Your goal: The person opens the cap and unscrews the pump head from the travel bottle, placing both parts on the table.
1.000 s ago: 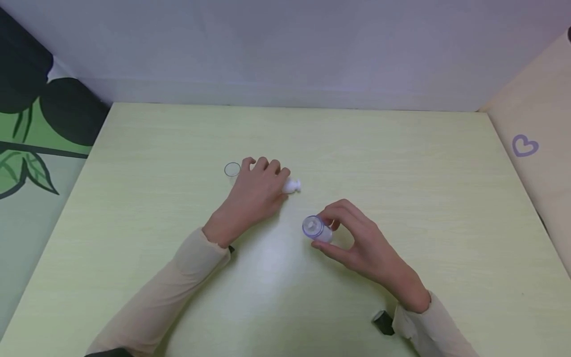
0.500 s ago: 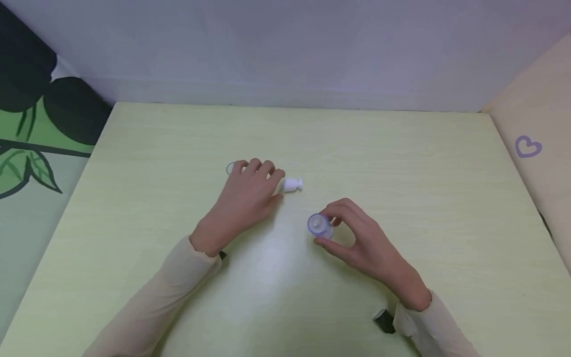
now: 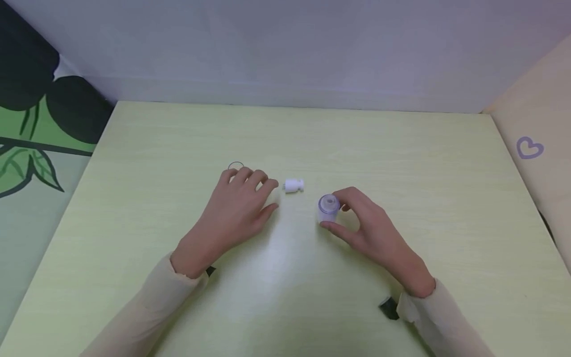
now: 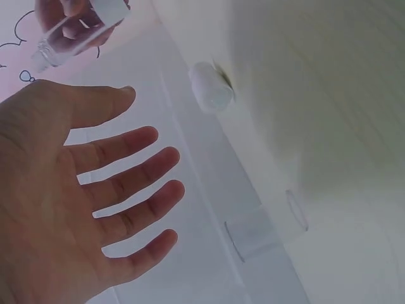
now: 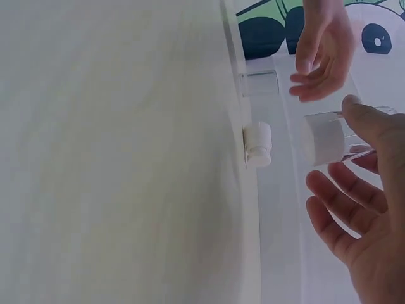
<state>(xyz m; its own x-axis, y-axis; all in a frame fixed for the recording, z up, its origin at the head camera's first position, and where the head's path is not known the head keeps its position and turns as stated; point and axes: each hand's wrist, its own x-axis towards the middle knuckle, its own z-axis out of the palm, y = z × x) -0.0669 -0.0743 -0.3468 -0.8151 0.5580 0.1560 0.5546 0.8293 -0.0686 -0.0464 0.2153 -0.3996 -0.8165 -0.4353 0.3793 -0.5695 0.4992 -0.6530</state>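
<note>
In the head view my right hand [image 3: 376, 233] pinches a small clear bottle [image 3: 329, 207] between thumb and forefinger, its open neck facing up. The right wrist view shows the white base [image 5: 324, 139] of this bottle. My left hand [image 3: 229, 213] has loose, spread fingers and holds nothing. Just beyond its fingertips, a small white pump head [image 3: 293, 186] lies on its side on the table. A clear cylindrical cap [image 4: 259, 231] stands behind the left fingers, mostly hidden in the head view, where only its rim [image 3: 236, 163] shows.
The pale wooden table [image 3: 379, 148] meets a plain wall [image 3: 294, 54] at its far edge. A side panel with a heart drawing [image 3: 530, 148] borders it on the right, a painted green and black panel [image 3: 40, 119] on the left.
My left hand has drawn back left and toward me, away from the white pump head, leaving it lying on the table. The right hand has lifted slightly away from me, and the bottle stands more upright.
</note>
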